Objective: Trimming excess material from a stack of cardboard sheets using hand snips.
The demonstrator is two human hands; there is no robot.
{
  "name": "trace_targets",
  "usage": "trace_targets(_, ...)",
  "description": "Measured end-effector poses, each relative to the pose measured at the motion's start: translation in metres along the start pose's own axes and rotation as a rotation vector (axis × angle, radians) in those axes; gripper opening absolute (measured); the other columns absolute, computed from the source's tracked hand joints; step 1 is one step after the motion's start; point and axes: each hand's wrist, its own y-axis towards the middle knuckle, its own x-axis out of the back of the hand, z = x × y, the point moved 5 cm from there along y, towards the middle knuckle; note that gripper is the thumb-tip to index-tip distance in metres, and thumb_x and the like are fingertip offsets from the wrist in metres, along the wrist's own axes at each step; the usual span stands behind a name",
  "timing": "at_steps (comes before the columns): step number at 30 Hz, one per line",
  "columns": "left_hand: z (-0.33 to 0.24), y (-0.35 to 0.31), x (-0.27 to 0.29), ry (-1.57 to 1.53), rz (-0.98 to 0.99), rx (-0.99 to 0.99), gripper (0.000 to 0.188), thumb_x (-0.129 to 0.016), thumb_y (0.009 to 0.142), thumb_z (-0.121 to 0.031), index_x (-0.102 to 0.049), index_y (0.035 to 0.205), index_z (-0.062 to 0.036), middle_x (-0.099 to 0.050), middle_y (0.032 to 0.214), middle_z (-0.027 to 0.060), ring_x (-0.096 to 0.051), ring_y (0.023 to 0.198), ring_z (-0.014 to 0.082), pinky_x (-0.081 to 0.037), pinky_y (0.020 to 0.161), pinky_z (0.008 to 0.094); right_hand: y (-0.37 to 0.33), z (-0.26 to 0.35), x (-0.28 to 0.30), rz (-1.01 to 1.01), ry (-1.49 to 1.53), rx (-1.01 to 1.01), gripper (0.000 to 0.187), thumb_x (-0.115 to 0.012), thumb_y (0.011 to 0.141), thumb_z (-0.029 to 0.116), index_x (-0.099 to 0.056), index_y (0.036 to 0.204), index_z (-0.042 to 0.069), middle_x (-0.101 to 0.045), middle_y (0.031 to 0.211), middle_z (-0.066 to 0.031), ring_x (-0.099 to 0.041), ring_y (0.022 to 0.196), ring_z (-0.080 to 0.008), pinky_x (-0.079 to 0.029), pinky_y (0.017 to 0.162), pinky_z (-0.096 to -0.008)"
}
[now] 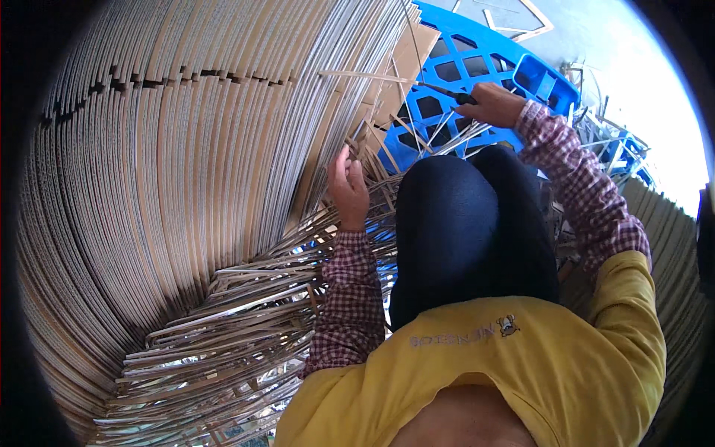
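My right hand (491,106) is closed around the dark handle of a thin tool (453,94), over the blue pallet. From the tool's front a long pale strip (369,75) reaches left to the cardboard; I cannot tell whether it is part of the tool. My left hand (348,190) is held up beside the stacked cardboard sheets (201,164), its fingers loosely bent and apart. Close to its fingertips are small brown cardboard scraps (361,140). Nothing shows between the fingers. The sheets stand on edge, packed tightly, with a row of dark notches across them.
A blue plastic pallet (477,46) with cut-out holes lies ahead, with loose strips across its near edge. Tangled cardboard strips (246,320) are heaped along the foot of the stack. More sheets (674,246) stand at the right. A blue bin (547,82) adjoins the pallet.
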Motion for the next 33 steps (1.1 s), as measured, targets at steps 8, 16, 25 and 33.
trace_targets(8, 0.017, -0.011, 0.001, -0.132, -0.08, -0.009, 0.03, -0.044, 0.084, -0.017, -0.048, 0.108, 0.0003, -0.05, 0.093, 0.0142, -0.051, 0.082, 0.0241, -0.042, 0.071, 0.0317, 0.06, 0.102, 0.008, -0.04, 0.43, 0.262, 0.041, -0.049, 0.08, 0.037, -0.061, 0.072, -0.002, -0.047, 0.05, -0.0053, -0.043, 0.045, -0.0137, -0.036, 0.045, -0.0305)
trace_targets(16, -0.034, -0.001, 0.041, 0.004, -0.381, -0.168, 0.034, -0.044, 0.081, -0.018, -0.048, 0.107, 0.0035, -0.044, 0.107, 0.0195, -0.043, 0.1, 0.0299, -0.034, 0.086, 0.0366, 0.041, 0.04, -0.051, -0.072, 0.349, 0.367, 0.039, -0.054, 0.075, 0.038, -0.059, 0.068, 0.0, -0.055, 0.054, -0.0111, -0.055, 0.05, -0.0226, -0.044, 0.05, -0.0339)
trace_targets(25, 0.037, -0.021, -0.023, 0.036, 0.162, 0.057, 0.031, -0.044, 0.084, -0.017, -0.047, 0.11, 0.0004, -0.053, 0.103, 0.0171, -0.052, 0.093, 0.0272, -0.04, 0.08, 0.0331, 0.063, 0.086, -0.007, 0.112, 0.511, 0.319, 0.04, -0.05, 0.079, 0.039, -0.061, 0.07, 0.002, -0.057, 0.068, -0.0073, -0.051, 0.064, -0.0121, -0.04, 0.057, -0.0305)
trace_targets(33, 0.008, -0.009, 0.008, 0.09, -0.094, -0.088, 0.03, -0.044, 0.084, -0.017, -0.048, 0.108, 0.0008, -0.049, 0.101, 0.0183, -0.048, 0.095, 0.0299, -0.039, 0.08, 0.0375, 0.086, 0.089, -0.043, 0.05, 0.442, 0.266, 0.048, -0.049, 0.077, 0.046, -0.062, 0.066, 0.0, -0.057, 0.055, -0.0103, -0.054, 0.048, -0.0175, -0.044, 0.052, -0.0327)
